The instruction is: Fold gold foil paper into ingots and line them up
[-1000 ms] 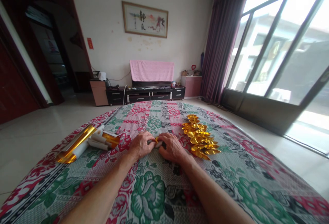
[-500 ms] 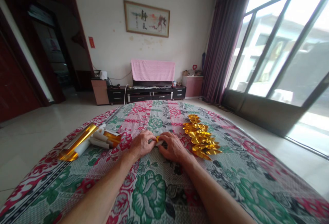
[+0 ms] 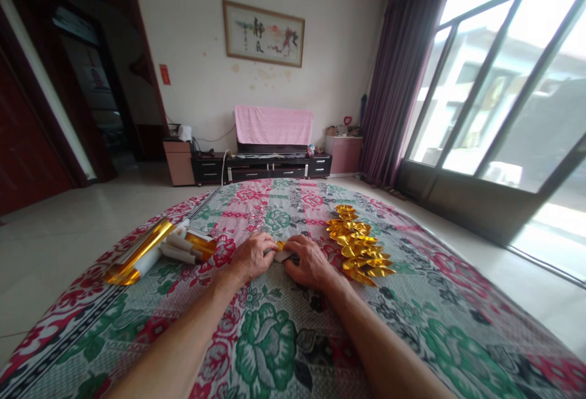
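Between my two hands, low over the table, is a small piece of gold foil paper [image 3: 281, 255] with a pale underside. My left hand [image 3: 254, 257] grips its left end, fingers bent and thumb pressed in. On the other end my right hand [image 3: 309, 261] is closed, its fingers curled over the top edge. Much of the paper is hidden by the fingers. Right of my right hand lies a row of several folded gold foil pieces [image 3: 359, 245], overlapping one another. Off to the left sit sheets of gold foil paper [image 3: 153, 251], loosely curled, some with the white side showing.
A flowered cloth [image 3: 268, 350] covers the round table. Beyond it stand a low black cabinet [image 3: 256, 170] and a screen under a pink cloth [image 3: 273, 124]. A purple curtain [image 3: 389, 82] and large glass panes are on the right.
Both hands stay in nearly the same place. The paper between them has turned a little, and more of its pale side shows by my right thumb.
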A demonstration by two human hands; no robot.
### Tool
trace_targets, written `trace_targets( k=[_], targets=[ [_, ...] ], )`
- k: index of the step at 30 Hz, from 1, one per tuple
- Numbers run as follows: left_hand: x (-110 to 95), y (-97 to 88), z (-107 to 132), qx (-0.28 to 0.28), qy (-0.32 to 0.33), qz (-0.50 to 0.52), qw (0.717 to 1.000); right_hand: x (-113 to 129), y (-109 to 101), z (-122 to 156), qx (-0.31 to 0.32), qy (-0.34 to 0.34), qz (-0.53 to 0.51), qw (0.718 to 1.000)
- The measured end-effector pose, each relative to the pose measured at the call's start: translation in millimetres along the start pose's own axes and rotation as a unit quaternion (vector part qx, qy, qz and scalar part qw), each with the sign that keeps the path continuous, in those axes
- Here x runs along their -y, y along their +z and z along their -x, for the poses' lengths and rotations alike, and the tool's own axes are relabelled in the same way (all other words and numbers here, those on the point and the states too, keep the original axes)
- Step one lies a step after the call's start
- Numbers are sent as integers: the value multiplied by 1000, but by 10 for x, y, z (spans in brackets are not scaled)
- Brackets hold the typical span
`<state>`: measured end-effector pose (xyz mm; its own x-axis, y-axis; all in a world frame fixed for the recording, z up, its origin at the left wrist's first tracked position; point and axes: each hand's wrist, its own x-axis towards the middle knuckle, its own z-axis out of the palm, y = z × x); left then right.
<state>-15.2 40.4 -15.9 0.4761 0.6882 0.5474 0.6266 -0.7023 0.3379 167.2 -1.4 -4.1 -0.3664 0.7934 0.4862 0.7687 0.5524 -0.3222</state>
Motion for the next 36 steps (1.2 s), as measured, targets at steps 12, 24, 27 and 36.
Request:
trace_targets(
  k=[12,24,27,36],
  targets=[
    [39,10,-15,6,8,17,1000,-9,8,-8,-2,-2,10,1000],
    [78,21,-26,-14,-2,36,999,22,6,-4,9,12,36,999],
    [99,29,-31,-11,-3,36,999,23,2,6,-5,7,35,999],
    [100,26,-39,-6,-10,40,999,55,-24,-8,3,-29,13,999]
  ],
)
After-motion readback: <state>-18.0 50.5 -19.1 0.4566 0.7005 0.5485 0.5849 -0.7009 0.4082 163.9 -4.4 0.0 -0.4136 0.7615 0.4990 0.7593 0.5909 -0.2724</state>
